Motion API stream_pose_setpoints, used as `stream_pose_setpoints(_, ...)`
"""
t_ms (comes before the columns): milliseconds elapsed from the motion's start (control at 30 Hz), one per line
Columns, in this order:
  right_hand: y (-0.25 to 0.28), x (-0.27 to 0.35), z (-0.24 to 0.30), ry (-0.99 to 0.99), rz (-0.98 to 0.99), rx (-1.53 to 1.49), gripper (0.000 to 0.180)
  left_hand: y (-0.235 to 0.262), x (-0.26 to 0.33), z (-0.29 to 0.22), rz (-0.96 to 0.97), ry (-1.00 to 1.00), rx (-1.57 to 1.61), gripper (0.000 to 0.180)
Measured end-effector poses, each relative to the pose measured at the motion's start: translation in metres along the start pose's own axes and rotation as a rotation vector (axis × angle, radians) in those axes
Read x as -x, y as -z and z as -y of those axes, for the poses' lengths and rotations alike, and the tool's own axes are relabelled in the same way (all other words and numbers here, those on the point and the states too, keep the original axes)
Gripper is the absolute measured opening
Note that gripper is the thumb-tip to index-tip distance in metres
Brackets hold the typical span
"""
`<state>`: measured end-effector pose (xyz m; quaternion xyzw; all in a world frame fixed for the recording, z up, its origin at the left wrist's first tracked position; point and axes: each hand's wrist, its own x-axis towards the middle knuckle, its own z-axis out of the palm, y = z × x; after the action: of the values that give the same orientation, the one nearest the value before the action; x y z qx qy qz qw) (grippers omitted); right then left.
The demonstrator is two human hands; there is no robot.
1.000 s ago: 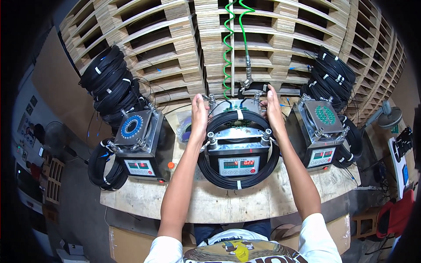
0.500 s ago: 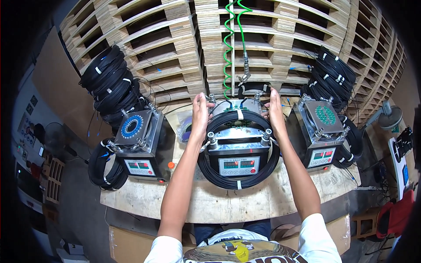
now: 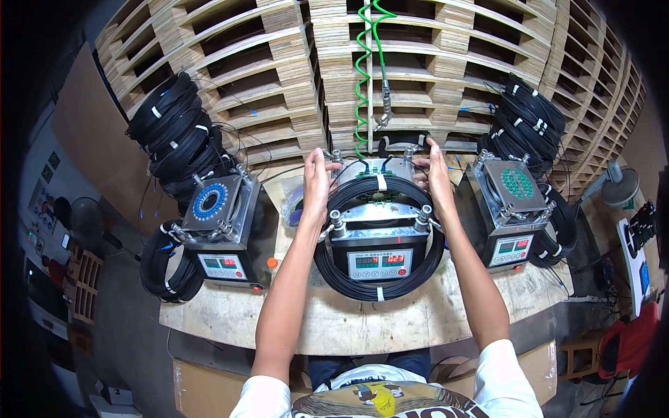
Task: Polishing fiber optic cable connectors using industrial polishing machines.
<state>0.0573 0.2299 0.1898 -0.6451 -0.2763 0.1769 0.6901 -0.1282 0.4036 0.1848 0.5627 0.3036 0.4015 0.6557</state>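
Note:
A metal-topped machine (image 3: 418, 244) with a red-lit display and a row of buttons stands in the middle of the wooden table. Draped round its front is a coil of black cable (image 3: 380, 289), bound with white ties. Green fittings (image 3: 380, 172) show on its top plate, with thin cable ends running into them. My left hand (image 3: 318, 184) is beside the far left clamp post, fingers stretched out. By the far right post, my right hand (image 3: 437, 177) is likewise held with fingers extended. Both are near the coil's sides; their inner fingers are partly hidden, and I see nothing held.
Similar machines stand left (image 3: 219, 240) and right (image 3: 505, 216). Behind them rise stacks of black cable coils (image 3: 178, 132). A metal air nozzle (image 3: 385, 111) hangs on a green spiral hose above the centre. Wooden pallets (image 3: 293, 83) form the back. An orange cap (image 3: 272, 262) is near the left machine.
The hanging nozzle has swung slightly left and up. Digits on the machines' displays have changed. My hands have shifted only a little, the right one's fingertips slightly inward.

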Motion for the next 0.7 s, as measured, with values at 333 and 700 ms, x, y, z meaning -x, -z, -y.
stream_pose_setpoints(333,0.003,-0.007,-0.01,0.036,0.003,0.093,0.071,0.001,-0.005,0.005,0.027,-0.049,-0.075,0.066)
stream_pose_setpoints(700,0.0,0.001,0.001,-0.027,0.001,-0.027,0.071,0.002,-0.004,0.006,-0.071,-0.024,0.005,0.067)
